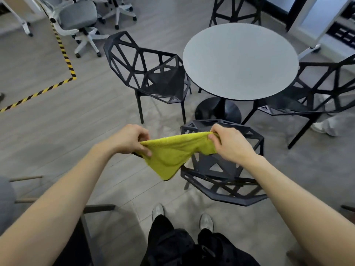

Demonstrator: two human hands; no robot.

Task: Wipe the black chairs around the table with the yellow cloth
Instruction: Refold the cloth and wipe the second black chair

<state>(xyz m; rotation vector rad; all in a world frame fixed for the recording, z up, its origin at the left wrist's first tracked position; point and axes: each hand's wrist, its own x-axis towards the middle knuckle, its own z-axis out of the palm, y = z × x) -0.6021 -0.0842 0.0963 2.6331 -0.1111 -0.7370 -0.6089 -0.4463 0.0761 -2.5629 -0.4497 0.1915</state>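
The yellow cloth (171, 152) hangs stretched between both hands in front of me. My left hand (127, 140) pinches its left edge and my right hand (228, 143) pinches its right edge. Directly below the cloth stands the nearest black lattice chair (224, 179), its back toward me. A second black chair (151, 73) stands left of the round grey table (240, 60). A third black chair (315, 91) stands to the table's right, and a fourth (235, 10) behind the table is cut off by the frame's top.
Grey office chairs on white wheeled bases (80, 22) crowd the far left. Yellow-black hazard tape (63, 48) marks the floor. Another person's legs and shoes (326, 125) show under the right chair. A dark table edge (92, 210) lies at my lower left.
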